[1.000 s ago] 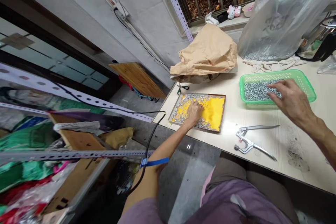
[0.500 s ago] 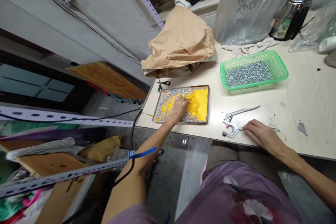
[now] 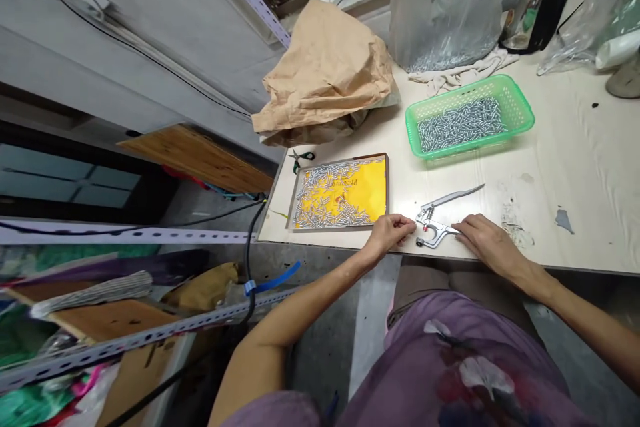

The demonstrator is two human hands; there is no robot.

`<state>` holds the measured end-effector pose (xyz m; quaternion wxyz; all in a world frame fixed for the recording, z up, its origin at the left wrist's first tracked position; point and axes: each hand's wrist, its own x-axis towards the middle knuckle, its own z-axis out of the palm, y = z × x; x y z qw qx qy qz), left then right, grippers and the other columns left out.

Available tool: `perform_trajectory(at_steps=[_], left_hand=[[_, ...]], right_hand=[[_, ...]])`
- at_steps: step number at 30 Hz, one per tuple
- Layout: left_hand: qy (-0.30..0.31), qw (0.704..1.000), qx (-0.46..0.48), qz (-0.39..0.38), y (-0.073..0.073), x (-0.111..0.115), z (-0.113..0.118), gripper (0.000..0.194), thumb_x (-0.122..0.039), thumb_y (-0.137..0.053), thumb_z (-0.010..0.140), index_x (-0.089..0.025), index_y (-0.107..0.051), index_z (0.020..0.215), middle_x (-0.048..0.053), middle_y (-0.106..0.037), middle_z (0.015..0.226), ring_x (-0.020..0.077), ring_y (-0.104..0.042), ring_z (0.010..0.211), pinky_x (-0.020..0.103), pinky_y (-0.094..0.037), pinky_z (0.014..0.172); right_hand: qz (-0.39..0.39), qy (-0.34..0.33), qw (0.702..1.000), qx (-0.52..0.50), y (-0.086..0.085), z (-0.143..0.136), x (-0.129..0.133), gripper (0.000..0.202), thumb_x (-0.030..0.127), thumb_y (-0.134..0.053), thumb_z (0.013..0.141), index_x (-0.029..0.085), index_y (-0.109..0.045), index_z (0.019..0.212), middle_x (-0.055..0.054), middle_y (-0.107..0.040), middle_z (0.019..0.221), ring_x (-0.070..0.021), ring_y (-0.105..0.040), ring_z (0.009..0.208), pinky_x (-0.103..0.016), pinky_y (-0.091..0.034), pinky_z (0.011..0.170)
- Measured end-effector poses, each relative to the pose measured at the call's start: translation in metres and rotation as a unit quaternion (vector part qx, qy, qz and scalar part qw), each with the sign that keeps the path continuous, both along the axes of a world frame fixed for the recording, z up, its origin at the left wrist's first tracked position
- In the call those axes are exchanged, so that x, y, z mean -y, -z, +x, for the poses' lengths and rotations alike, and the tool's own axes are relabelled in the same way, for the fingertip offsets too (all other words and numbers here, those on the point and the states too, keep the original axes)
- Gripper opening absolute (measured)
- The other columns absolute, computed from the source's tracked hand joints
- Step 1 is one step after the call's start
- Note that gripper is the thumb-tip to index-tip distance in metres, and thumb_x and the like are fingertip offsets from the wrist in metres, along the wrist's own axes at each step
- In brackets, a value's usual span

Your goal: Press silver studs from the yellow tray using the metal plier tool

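Note:
My right hand (image 3: 484, 240) holds the lower handle of silver hand-press pliers (image 3: 454, 197), whose jaws are apart and whose upper handle points up and away. Close to the jaws on their left, my left hand (image 3: 387, 233) is closed in a pinch at the fingertips. Whatever sits between those fingertips is too small to make out. Left of that hand lies a shallow tray (image 3: 387, 190) with a yellow bottom, and many small silver metal pieces (image 3: 320, 203) are scattered over its left and front parts.
A green plastic basket (image 3: 413, 140) holds a heap of similar metal pieces. Behind the tray stand a crumpled brown paper bag (image 3: 330, 67) and green-handled scissors (image 3: 306, 156). A clear plastic bag (image 3: 445, 13) and a kettle (image 3: 543, 3) stand at the back. The table's front edge runs beneath my wrists.
My left hand has left the tray and moved right to the pliers' jaws, fingers pinched. My right hand stays on the pliers' handle. The view has shifted slightly.

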<state>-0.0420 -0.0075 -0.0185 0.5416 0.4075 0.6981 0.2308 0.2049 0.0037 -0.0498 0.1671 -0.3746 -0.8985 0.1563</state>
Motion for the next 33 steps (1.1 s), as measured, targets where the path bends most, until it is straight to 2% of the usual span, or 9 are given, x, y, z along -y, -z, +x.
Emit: perform_trajectory(at_steps=[4, 7, 16, 27, 33], left_hand=[[-0.020, 0.999, 0.006, -0.042, 0.006, 0.000, 0.014, 0.018, -0.029, -0.072, 0.072, -0.011, -0.069, 0.074, -0.008, -0.048, 0.046, 0.0034, -0.035, 0.037, 0.017, -0.026, 0.037], [-0.016, 0.998, 0.011, -0.054, 0.007, 0.003, 0.018, 0.021, -0.030, -0.072, 0.073, -0.010, -0.066, 0.069, -0.008, -0.044, 0.043, 0.0031, -0.031, 0.036, 0.018, -0.023, 0.036], [-0.012, 0.997, -0.029, -0.075, 0.006, 0.005, 0.025, 0.015, -0.024, -0.068, 0.073, -0.010, -0.064, 0.068, -0.010, -0.039, 0.041, 0.0036, -0.030, 0.036, 0.017, -0.024, 0.036], [0.078, 0.990, -0.054, -0.103, -0.004, 0.002, 0.020, 0.017, -0.025, -0.065, 0.075, -0.011, -0.064, 0.065, -0.010, -0.038, 0.040, 0.0044, -0.031, 0.038, 0.017, -0.029, 0.037], [0.103, 0.985, -0.056, -0.126, -0.006, 0.003, 0.020, 0.019, -0.024, -0.065, 0.075, -0.013, -0.060, 0.061, -0.009, -0.039, 0.042, 0.0045, -0.034, 0.038, 0.017, -0.032, 0.038]], right_hand=[[-0.008, -0.004, 1.000, 0.008, 0.001, -0.001, 0.001, 0.023, 0.019, -0.044, 0.097, 0.018, -0.066, 0.101, -0.009, -0.063, 0.088, -0.0219, -0.057, 0.084, -0.032, -0.047, 0.071], [-0.012, 0.001, 1.000, 0.010, 0.002, -0.001, 0.002, 0.023, 0.020, -0.044, 0.097, 0.016, -0.067, 0.100, -0.009, -0.063, 0.087, -0.0220, -0.057, 0.083, -0.033, -0.046, 0.072], [-0.004, 0.013, 1.000, 0.004, 0.004, -0.002, 0.004, 0.021, 0.019, -0.046, 0.097, 0.016, -0.067, 0.100, -0.009, -0.063, 0.088, -0.0211, -0.056, 0.083, -0.032, -0.044, 0.072], [0.040, 0.011, 0.999, 0.015, 0.005, -0.003, 0.008, 0.021, 0.018, -0.047, 0.096, 0.016, -0.068, 0.101, -0.008, -0.063, 0.087, -0.0201, -0.052, 0.080, -0.031, -0.038, 0.070], [0.065, 0.029, 0.997, 0.010, 0.010, -0.007, 0.013, 0.022, 0.015, -0.046, 0.096, 0.017, -0.067, 0.095, -0.007, -0.063, 0.084, -0.0202, -0.049, 0.078, -0.031, -0.036, 0.069]])
